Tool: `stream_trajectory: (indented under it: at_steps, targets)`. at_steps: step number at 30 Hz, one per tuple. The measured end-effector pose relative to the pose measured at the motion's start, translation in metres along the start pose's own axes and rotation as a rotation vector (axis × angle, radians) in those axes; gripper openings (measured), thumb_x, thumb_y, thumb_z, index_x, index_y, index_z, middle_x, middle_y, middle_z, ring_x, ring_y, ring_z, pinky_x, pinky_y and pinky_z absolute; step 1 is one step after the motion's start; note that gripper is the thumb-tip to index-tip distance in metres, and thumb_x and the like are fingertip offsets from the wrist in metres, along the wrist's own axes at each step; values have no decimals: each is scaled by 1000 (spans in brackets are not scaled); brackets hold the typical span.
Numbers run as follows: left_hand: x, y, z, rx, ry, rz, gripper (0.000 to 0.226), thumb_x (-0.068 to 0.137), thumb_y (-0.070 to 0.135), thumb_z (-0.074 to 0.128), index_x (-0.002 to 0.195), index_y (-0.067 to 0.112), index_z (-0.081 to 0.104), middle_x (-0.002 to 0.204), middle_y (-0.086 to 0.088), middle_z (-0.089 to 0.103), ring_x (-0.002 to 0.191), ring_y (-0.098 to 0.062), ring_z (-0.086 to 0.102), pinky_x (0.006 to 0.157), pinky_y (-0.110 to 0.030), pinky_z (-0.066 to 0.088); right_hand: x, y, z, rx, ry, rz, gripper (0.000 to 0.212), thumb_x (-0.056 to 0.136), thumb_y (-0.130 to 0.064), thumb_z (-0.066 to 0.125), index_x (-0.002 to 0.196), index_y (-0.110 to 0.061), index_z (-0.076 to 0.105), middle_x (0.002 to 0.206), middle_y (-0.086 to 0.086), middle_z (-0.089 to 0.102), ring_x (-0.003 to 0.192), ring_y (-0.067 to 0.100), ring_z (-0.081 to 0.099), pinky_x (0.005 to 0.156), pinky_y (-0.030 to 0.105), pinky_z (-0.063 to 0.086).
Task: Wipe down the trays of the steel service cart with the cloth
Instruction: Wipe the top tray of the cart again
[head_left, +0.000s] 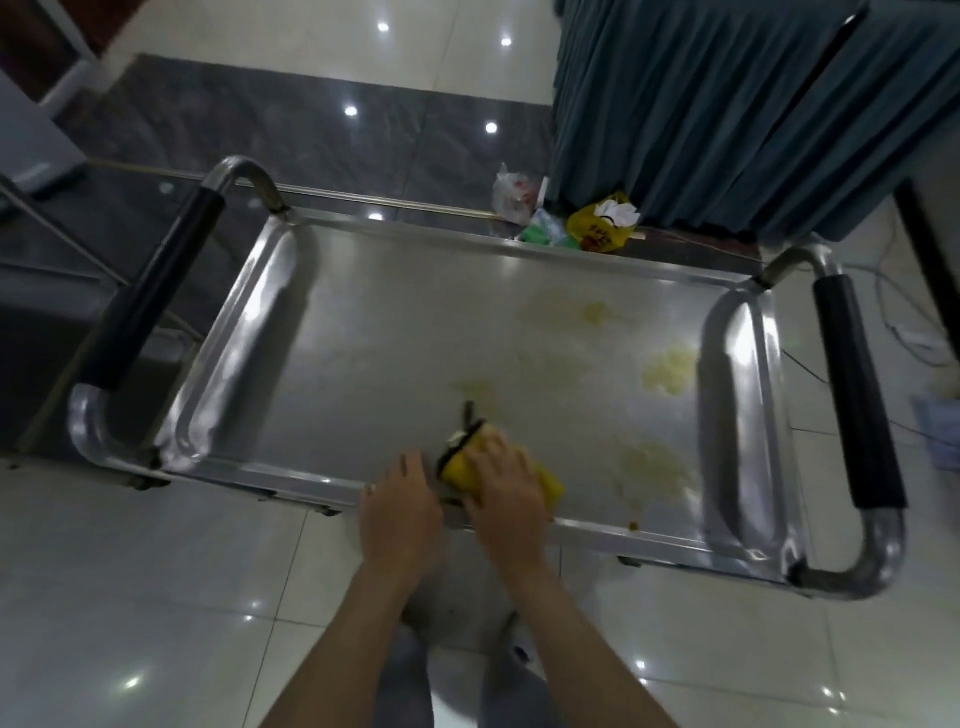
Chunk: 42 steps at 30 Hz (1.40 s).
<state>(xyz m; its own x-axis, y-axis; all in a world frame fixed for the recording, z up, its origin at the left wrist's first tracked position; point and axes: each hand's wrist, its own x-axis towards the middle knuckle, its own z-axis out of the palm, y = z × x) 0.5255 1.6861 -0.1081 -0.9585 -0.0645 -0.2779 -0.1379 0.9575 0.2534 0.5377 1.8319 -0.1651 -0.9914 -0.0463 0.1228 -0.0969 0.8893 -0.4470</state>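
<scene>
cloth (540, 480): yellow, on tray (395, 332) near front rim | right hand (501, 480): grip pressing on cloth | left hand (400, 512): relaxed, fingers on rim | yellow bag (597, 231): red print unreadable

The steel cart's top tray (395, 332) carries a yellow cloth (545, 480) at 6 o'clock near its front rim, yellowish smears (667, 371) toward 3 o'clock, and a small dark crumb (634, 527) on the front rim at 5 o'clock.
</scene>
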Motion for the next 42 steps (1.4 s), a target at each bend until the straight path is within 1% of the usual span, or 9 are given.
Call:
stream_trajectory:
  at_steps: [2,7,14,18,23,29,33,38,42]
  targets:
    - [-1,6,2,-72,7,-59,38,92,12,55,129,12,53,121,-13,65,106,-38,64,87,-48,49,-2,-3,0,14,-93,-133,52,91,-39,54,141,-24,58,160,1,42,148,22,38,121,47,31]
    - [-4,15,4,-119,51,-83,45,86,3,55,130,9,49,122,-18,62,104,-41,62,82,-49,52,-15,48,-20,-8,-105,-105,62,90,-27,70,148,-29,49,164,-2,36,152,20,31,123,45,28]
    - [-12,28,14,2,41,-103,45,82,2,58,127,4,53,124,-20,58,109,-43,58,83,-54,49,-54,152,-87,-78,-37,112,68,84,-22,74,147,-24,49,162,0,38,150,23,34,122,46,30]
    - [-13,29,16,45,49,-66,42,82,13,66,122,3,54,116,-22,60,100,-44,61,76,-52,50,-79,212,-124,-64,63,347,52,97,-24,65,147,-21,49,159,4,41,144,33,40,115,55,37]
    - [-9,39,14,6,71,-134,46,88,21,62,129,5,49,118,-20,58,101,-42,59,74,-47,45,-82,212,-117,-141,181,519,49,101,-28,60,147,-18,48,159,7,42,145,33,39,118,55,33]
    - [-5,43,17,64,64,-132,47,90,24,62,131,5,47,121,-21,56,99,-44,60,75,-48,48,-52,133,-59,-115,139,262,56,93,-24,70,145,-17,52,155,11,48,142,31,45,115,51,38]
    - [-8,46,21,119,64,-88,49,86,17,65,129,0,48,115,-28,53,91,-47,60,69,-52,51,-40,80,-38,-78,11,78,58,91,-28,67,147,-21,50,161,5,40,150,27,34,122,49,30]
    - [-12,45,29,201,83,-42,52,78,7,70,124,-5,50,101,-31,55,77,-47,61,61,-49,51,-44,110,-57,-53,-63,8,62,91,-32,66,149,-27,46,163,-1,36,152,22,31,122,47,29]
    - [-12,42,26,198,92,-37,51,77,5,69,124,-3,51,100,-29,56,74,-46,61,59,-49,50,-58,165,-92,-75,16,165,63,90,-27,69,149,-25,46,162,0,38,150,22,33,120,48,33]
